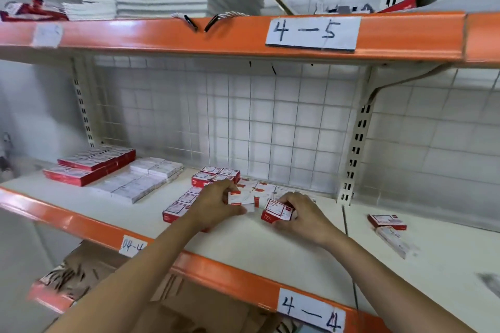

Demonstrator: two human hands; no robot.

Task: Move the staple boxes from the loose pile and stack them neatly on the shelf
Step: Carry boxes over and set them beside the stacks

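Fingers of the left hand [216,204] and right hand [300,215] each grip a staple box [277,211], tilted.

Small red-and-white cardboard staple boxes [215,174] sit stacked in neat rows on the cream shelf board [243,246] with its orange front lip. Just right of them lies a loose jumble of the same boxes [263,189]. One box [277,211] is tilted, and another [239,197] is lifted beside the rows.

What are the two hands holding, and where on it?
Each grips a staple box: left hand by the white box's left end, right hand by the red box's right side.
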